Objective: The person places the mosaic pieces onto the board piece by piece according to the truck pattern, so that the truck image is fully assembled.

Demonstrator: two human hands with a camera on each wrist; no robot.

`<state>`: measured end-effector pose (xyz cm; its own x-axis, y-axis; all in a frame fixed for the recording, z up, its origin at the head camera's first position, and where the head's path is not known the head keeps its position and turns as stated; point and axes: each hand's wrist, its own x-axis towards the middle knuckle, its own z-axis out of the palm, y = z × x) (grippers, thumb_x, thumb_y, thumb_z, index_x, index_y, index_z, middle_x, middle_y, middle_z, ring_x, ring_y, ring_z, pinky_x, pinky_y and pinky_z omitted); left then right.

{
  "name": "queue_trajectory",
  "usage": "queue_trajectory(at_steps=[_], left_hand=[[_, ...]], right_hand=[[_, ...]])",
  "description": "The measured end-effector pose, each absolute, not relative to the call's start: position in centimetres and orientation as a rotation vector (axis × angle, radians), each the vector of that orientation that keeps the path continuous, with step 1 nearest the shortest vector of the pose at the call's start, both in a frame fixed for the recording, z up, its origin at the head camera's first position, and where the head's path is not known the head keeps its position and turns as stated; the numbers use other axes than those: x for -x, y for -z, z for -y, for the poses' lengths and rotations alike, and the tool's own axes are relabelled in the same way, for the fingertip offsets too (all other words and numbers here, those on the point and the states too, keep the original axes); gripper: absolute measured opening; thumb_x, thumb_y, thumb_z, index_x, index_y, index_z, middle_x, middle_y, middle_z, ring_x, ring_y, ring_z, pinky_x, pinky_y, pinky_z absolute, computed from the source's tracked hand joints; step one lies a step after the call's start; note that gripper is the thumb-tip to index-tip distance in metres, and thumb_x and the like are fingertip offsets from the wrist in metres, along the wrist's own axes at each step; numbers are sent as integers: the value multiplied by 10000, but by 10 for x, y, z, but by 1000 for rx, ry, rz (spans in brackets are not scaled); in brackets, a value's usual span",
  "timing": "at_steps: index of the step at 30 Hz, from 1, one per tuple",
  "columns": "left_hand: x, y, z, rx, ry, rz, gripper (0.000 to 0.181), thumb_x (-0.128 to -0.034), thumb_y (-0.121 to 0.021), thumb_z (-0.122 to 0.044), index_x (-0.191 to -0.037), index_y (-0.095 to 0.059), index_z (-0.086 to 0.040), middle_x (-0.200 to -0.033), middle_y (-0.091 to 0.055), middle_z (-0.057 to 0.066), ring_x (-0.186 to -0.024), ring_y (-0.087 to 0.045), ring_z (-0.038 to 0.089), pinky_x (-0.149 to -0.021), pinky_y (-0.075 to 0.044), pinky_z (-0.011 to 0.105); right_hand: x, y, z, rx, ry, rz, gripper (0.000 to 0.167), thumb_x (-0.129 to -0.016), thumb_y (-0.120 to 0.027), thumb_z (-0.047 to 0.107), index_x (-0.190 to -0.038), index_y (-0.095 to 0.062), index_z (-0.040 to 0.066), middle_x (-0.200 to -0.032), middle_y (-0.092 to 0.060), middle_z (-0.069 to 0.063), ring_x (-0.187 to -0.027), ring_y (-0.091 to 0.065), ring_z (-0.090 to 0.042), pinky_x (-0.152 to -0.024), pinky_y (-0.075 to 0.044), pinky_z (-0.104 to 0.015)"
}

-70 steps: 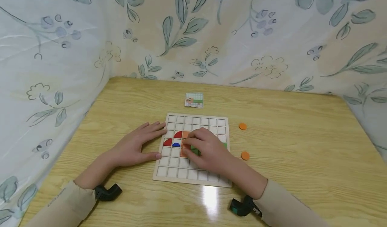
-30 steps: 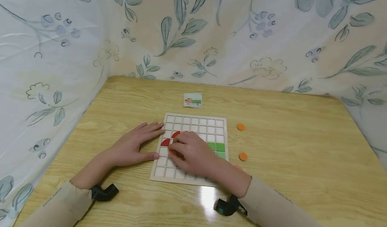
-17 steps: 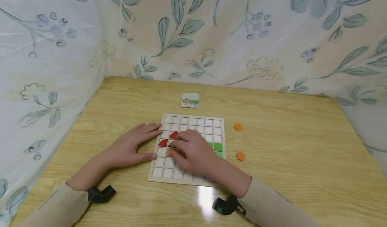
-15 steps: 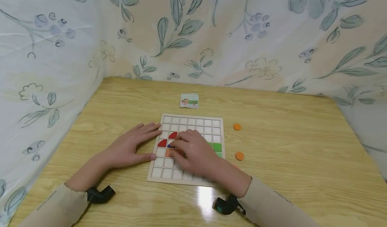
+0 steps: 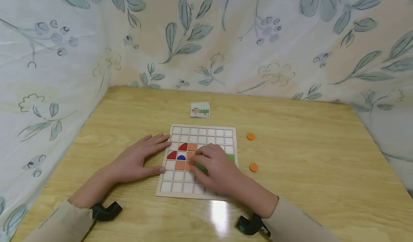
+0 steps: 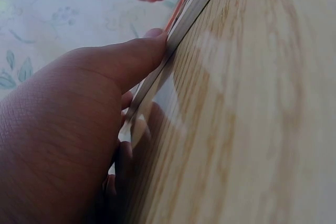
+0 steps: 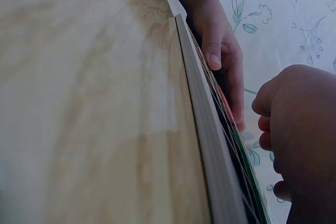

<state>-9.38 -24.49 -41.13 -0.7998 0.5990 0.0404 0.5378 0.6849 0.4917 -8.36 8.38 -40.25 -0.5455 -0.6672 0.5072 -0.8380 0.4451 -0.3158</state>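
A square wooden grid board (image 5: 167, 186) lies on the table, with flat coloured pieces in its cells. My left hand (image 5: 138, 159) rests at the board's left edge, fingers spread, thumb touching the rim. Over the middle of the board is my right hand (image 5: 219, 168), its fingers loosely bent and nothing seen between them. Left of its fingertips are two red quarter-circles (image 5: 172, 155), a blue half-circle (image 5: 181, 157) and several orange squares (image 5: 179, 165). Green pieces (image 5: 230, 157) lie partly hidden beneath it. In the right wrist view its curled fingers (image 7: 266, 135) hover above the board.
Two orange discs, one farther back (image 5: 250, 136) and one nearer (image 5: 253, 167), lie right of the board. Behind it is a small printed card (image 5: 200, 110) with a coloured grid picture. Patterned cloth (image 5: 206, 37) closes off the back and sides of the table.
An orange square now lies in the cell below the blue half-circle. My right hand has let it go and drawn back to the right, uncovering that area. The left hand keeps its place on the board.
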Motion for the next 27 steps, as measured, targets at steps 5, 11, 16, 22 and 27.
queue_trajectory(at_steps=[5, 11, 16, 22, 27], left_hand=[[92, 413, 244, -954, -759, -2770, 837, -990, -747, -620, -1685, -466, -250, -1786, -300, -45, -1650, -261, 278, -1337, -175, 559], [91, 412, 244, -967, -776, -2783, 823, -993, -765, -576, -1677, -480, -218, -1777, -327, 1, -1640, -284, 316, -1328, -189, 583], [91, 412, 245, -970, -769, -2784, 831, -995, -759, -583, -1683, -470, -216, -1778, -328, 6, -1643, -278, 308, -1343, -165, 525], [90, 412, 246, -961, -769, -2775, 835, -992, -765, -579, -1684, -468, -219, -1782, -318, -1, -1646, -271, 293, -1349, -148, 501], [90, 409, 245, -965, -767, -2767, 825, -1000, -763, -557, -1686, -463, -211, -1783, -314, 8, -1645, -271, 300, -1336, -169, 559]], right_hand=[[78, 405, -96, -1257, -767, 2398, 111, -974, -810, 193, -1064, -839, 135, -1053, -722, 16, -948, -640, -197, -873, -532, -379], [74, 405, -111, -1234, -755, 2394, 133, -960, -816, 177, -1075, -834, 113, -1078, -721, -3, -974, -644, -210, -870, -539, -390], [70, 407, -126, -1210, -764, 2380, 147, -938, -829, 143, -1079, -834, 102, -1072, -718, -2, -969, -641, -207, -862, -544, -399], [64, 408, -146, -1179, -778, 2401, 189, -919, -842, 129, -1103, -832, 85, -1092, -719, -2, -980, -640, -197, -898, -545, -419], [59, 406, -158, -1155, -777, 2426, 216, -922, -856, 159, -1121, -829, 79, -1109, -721, -5, -1017, -648, -202, -943, -538, -431]])
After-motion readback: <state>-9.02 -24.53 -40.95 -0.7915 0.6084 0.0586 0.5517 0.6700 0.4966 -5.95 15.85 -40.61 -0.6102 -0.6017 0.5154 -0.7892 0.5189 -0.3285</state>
